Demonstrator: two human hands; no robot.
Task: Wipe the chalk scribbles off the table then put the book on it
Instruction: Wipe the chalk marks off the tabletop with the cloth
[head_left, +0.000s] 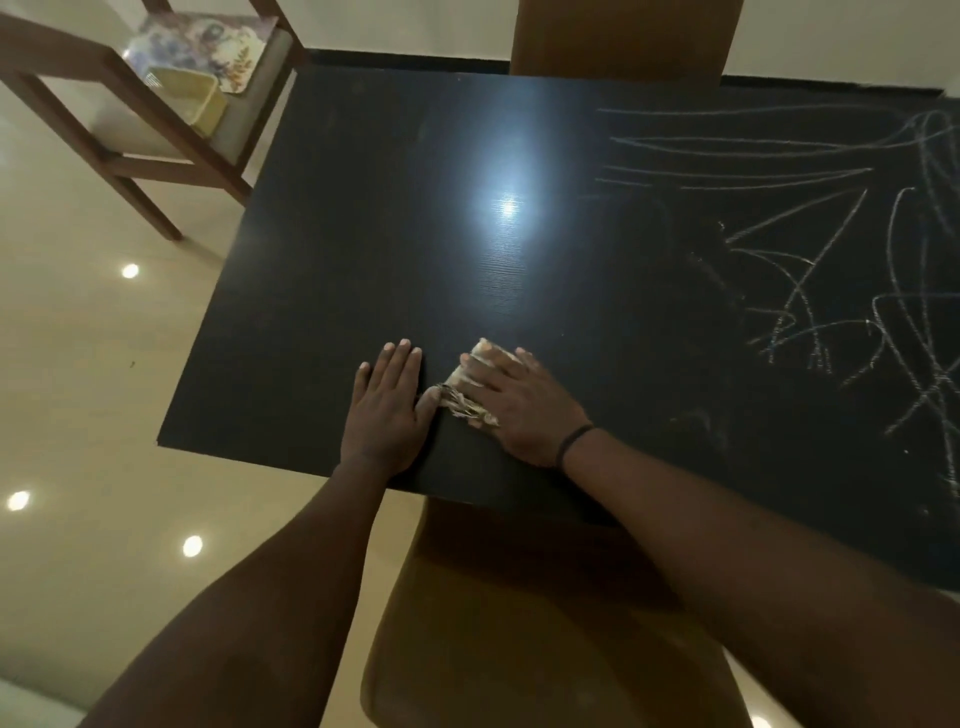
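Two hands low centre on dark table, left hand flat, fingers straight, right hand flat, pressing rag, chalk scribbles right, book on chair upper left.

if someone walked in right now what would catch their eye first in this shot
Most likely the white chalk scribbles sprawling over the right half of the dark table, while its left half looks wiped and shows a bright glare. Next, near the front edge, the right hand presses a crumpled cloth flat on the table, with the left hand resting open beside it. At top left, a floral-covered book lies on a wooden chair.
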